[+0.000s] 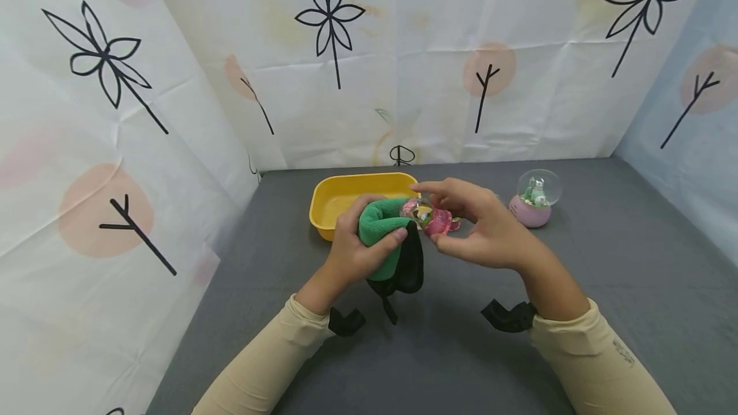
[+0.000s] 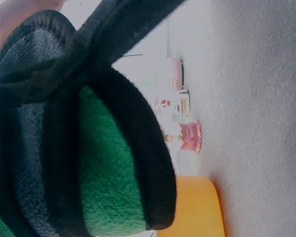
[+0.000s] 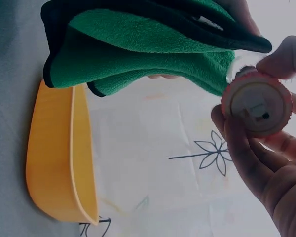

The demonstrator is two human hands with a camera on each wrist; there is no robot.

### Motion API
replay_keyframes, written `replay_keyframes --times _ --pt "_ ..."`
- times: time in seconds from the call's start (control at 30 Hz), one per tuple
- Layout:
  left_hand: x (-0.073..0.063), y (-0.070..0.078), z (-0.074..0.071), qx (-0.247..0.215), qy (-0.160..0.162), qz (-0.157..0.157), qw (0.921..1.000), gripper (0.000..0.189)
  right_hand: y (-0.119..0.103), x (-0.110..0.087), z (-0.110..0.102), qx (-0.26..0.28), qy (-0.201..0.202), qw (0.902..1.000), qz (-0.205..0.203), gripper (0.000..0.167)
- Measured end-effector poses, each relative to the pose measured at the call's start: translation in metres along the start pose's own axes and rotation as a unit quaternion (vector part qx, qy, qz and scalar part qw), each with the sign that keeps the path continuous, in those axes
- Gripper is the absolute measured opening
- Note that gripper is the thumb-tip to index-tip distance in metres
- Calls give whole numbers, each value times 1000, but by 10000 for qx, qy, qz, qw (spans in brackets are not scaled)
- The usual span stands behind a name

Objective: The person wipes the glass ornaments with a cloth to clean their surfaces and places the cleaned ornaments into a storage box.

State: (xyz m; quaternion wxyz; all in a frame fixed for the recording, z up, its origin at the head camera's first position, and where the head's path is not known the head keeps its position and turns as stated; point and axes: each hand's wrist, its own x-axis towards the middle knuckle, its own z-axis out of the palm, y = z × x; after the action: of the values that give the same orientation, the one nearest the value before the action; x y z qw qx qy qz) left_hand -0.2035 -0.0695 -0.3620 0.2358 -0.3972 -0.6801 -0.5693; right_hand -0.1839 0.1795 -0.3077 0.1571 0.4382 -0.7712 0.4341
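In the head view my left hand point(image 1: 359, 242) grips a folded green cloth point(image 1: 380, 219) with black edging, its thumb over the top. My right hand point(image 1: 487, 226) holds a small snow globe point(image 1: 442, 221) with a pink base, tipped on its side so its clear dome meets the cloth. The right wrist view shows the round underside of the snow globe point(image 3: 259, 106), pinched at the rim between fingers and thumb, with the green cloth point(image 3: 138, 37) against the dome. Cloth and black edging point(image 2: 153, 163) fill much of the left wrist view.
A yellow tub point(image 1: 323, 213) stands behind the left hand on the grey table point(image 1: 277, 261). Another snow globe point(image 1: 532, 210) with a lilac base stands at the back right. Several small ornaments, one with a red base point(image 2: 190, 136), line up beyond the tub in the left wrist view.
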Motion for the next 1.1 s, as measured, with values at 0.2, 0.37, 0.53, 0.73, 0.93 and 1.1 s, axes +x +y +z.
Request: replay_keyframes --times 0.2,0.37,0.53,0.73,0.93,1.1 --pt "0 0 -1 -77 100 -101 9999 58 1 -1 -2 429 617 9970 -164 75" --pt "-1 -2 -1 -15 91 -114 9999 59 0 -2 -2 478 883 9949 -10 67" --pt "-1 -2 0 36 89 -125 9999 60 0 -1 -4 324 1030 9941 109 59" --pt "-1 -3 0 60 15 -45 10000 61 -1 -1 -4 -120 1061 9942 87 46" --pt "-3 -2 0 22 -37 -119 9999 61 -1 1 -2 67 811 9967 24 39" --pt "-2 -1 0 20 -64 -114 9999 61 -1 2 -3 247 652 9974 -202 44"
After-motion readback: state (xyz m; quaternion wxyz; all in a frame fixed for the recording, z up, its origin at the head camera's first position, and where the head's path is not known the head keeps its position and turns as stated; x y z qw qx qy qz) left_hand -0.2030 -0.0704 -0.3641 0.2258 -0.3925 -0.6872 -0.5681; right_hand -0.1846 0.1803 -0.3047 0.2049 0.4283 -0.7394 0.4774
